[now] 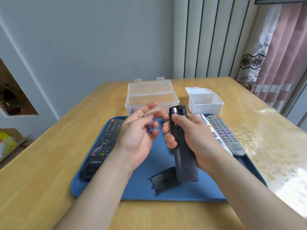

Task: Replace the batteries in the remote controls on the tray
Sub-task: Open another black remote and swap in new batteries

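L hand [137, 133] pinches 1 purple battery [150, 125], index finger straight. R hand [187, 135] grips black remote [182, 155], back up, compartment open w/ 1 cell inside under the thumb. Cover [163, 180] lies near on blue tray [141, 193]. 3 more remotes on tray: "TKTF" remote [103, 143] left, grey remote [224, 135] + white remote [211, 130] right. Far: clear box [152, 97], white box [206, 103].

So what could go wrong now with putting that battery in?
The purple battery sits lightly in the fingers of the left hand, so it might slip and roll off the tray. It could also go into the black remote, held in the right hand, the wrong way round beside the fitted battery. The cover lies just beneath the remote's end and might get knocked.
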The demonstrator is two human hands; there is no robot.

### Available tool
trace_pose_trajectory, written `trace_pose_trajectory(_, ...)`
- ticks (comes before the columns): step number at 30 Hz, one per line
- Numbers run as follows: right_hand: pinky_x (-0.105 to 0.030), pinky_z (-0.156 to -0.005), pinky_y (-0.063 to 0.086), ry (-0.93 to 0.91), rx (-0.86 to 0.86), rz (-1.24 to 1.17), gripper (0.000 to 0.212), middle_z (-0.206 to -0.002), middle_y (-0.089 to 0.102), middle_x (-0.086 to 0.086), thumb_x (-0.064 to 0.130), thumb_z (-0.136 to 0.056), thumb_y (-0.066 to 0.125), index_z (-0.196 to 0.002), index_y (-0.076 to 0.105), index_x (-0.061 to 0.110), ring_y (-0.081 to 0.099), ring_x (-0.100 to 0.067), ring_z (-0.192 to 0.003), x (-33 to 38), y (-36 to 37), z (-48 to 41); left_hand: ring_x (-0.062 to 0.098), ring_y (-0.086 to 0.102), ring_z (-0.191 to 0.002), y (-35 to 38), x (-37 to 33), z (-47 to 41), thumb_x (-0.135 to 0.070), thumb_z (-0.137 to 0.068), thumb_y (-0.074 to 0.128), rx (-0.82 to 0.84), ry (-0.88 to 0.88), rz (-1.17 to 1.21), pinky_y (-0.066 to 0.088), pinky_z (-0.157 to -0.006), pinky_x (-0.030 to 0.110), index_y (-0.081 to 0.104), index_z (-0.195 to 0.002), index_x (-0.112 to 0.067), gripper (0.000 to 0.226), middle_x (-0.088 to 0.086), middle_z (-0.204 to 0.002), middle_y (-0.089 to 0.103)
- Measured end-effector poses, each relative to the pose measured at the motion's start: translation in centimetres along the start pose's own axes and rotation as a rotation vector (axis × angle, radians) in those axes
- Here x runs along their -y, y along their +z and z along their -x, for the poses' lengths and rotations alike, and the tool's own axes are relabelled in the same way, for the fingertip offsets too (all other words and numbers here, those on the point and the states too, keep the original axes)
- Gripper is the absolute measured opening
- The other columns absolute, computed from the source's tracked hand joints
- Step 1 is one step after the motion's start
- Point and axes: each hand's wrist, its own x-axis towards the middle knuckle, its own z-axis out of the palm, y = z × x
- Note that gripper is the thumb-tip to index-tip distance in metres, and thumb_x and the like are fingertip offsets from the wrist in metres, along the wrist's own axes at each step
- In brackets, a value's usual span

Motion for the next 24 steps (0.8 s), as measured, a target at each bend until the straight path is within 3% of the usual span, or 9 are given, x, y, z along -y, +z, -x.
trace_pose_trajectory(3,-0.025,-0.043,0.037,-0.002,-0.015,0.008,0.018,-0.068,0.057,-0.01,0.011,-0.101,0.044,-0.099,0.059,0.001,0.043,-0.018,-0.047,-0.1,0.0,0.0,0.026,0.06,-0.079,-0.1,0.2,0.0,0.002,-0.098,0.038,0.016,0.006,0.041,0.046,-0.087,0.045,0.055,-0.121,-0.005,0.029,0.013,-0.094,0.066)
trace_pose_trajectory(6,-0.024,-0.043,0.037,0.034,-0.028,-0.046,0.01,-0.072,0.06,-0.01,0.011,-0.096,0.052,-0.098,0.06,0.005,0.045,-0.018,-0.049,0.1,-0.2,-0.1,0.022,0.066,-0.101,0.1,0.1,0.2,-0.005,-0.099,0.043,0.044,0.044,0.02,0.044,-0.099,0.042,0.058,-0.113,-0.012,0.022,0.004,-0.105,0.07)
trace_pose_trajectory(10,-0.022,-0.044,0.041,0.061,0.034,-0.021,0.014,-0.083,0.067,-0.01,0.014,-0.09,0.066,-0.101,0.061,0.008,0.055,-0.015,-0.054,0.1,-0.2,0.2,0.017,0.065,-0.107,0.6,-0.1,0.7,-0.008,-0.098,0.044,0.103,0.105,0.015,0.049,-0.078,0.031,0.055,-0.1,-0.017,0.014,0.001,-0.112,0.071)
trace_pose_trajectory(13,-0.02,-0.044,0.042,0.033,0.069,-0.022,0.025,-0.072,0.067,-0.007,0.007,-0.088,0.067,-0.111,0.061,0.003,0.057,-0.01,-0.05,0.2,0.0,0.5,0.015,0.064,-0.109,1.1,-0.1,1.0,-0.009,-0.098,0.046,0.122,0.16,-0.046,0.045,-0.061,0.026,0.052,-0.094,-0.019,0.013,0.0,-0.114,0.07)
trace_pose_trajectory(16,-0.018,-0.044,0.043,0.028,0.076,-0.062,0.03,-0.067,0.062,-0.006,0.003,-0.086,0.068,-0.115,0.06,0.004,0.057,-0.008,-0.046,0.2,0.0,0.6,0.012,0.066,-0.098,1.5,0.0,1.4,-0.005,-0.096,0.049,0.153,0.193,-0.057,0.045,-0.045,0.024,0.052,-0.09,-0.017,0.014,0.001,-0.113,0.071)
trace_pose_trajectory(18,-0.02,-0.045,0.044,0.003,0.065,-0.054,0.027,-0.07,0.062,-0.007,0.0,-0.085,0.068,-0.111,0.06,0.005,0.059,-0.009,-0.049,0.2,0.0,0.5,0.012,0.067,-0.089,1.5,0.1,1.4,-0.003,-0.093,0.052,0.166,0.236,-0.101,0.048,-0.047,0.024,0.054,-0.093,-0.015,0.012,0.003,-0.112,0.071)
trace_pose_trajectory(21,-0.021,-0.047,0.044,-0.071,0.005,0.03,0.035,-0.075,0.067,-0.006,-0.002,-0.085,0.069,-0.118,0.058,0.004,0.062,-0.011,-0.056,0.2,0.0,0.3,0.014,0.066,-0.088,0.8,0.0,0.8,-0.01,-0.088,0.064,0.105,0.331,-0.232,0.053,-0.069,0.027,0.062,-0.102,-0.014,0.015,0.005,-0.105,0.073)
trace_pose_trajectory(24,-0.022,-0.049,0.044,-0.152,-0.055,0.198,0.036,-0.076,0.069,-0.004,0.0,-0.086,0.07,-0.118,0.057,0.011,0.059,-0.009,-0.05,0.2,-0.2,0.3,0.012,0.063,-0.084,0.1,-0.4,0.4,-0.018,-0.084,0.067,0.041,0.34,-0.309,0.05,-0.073,0.025,0.072,-0.094,-0.018,0.011,-0.003,-0.088,0.071)
